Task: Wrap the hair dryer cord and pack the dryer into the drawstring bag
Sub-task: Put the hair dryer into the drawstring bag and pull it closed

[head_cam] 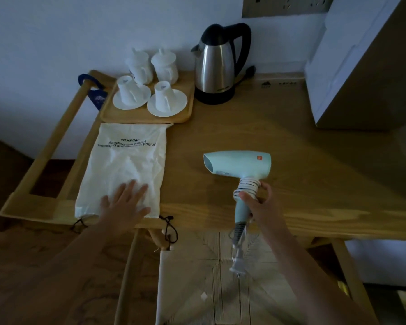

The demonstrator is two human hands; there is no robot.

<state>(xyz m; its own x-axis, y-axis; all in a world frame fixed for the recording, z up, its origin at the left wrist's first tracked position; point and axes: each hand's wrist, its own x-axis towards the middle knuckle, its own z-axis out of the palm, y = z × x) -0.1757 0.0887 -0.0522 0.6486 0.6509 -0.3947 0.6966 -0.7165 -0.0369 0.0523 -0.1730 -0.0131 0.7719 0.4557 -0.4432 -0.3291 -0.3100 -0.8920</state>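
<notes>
The person stands at a wooden desk point(279, 127) against the wall, both arms reaching over its near edge. The right hand point(258, 202) grips the handle of a pale mint hair dryer point(238, 164), fingers and thumb curled round the stem just below the body, so that the dryer is held up with its nozzle pointing toward the left. The white cord point(249, 185) is coiled in tight turns around the top of the handle, right where the fingers close on it, and its loose end runs down past the grey strain relief to the plug point(238, 261), which dangles below the desk edge over a woven seat point(209, 277). Whether the dryer's body touches the desktop or hangs just above it is hard to judge from this angle. The left hand point(124, 201) lies flat, fingers straight and a little spread, pressing on the near end of a white drawstring bag point(124, 165) that is spread out on the desk's left side with printed lettering across its far half. The bag's dark drawstring point(170, 228) trails off the desk edge at its near right corner, and another bit of cord shows at the near left corner. Behind the bag sits a wooden tray point(188, 106) with white cups and saucers, and beside the tray stands a steel kettle point(217, 64) with a black handle.
</notes>
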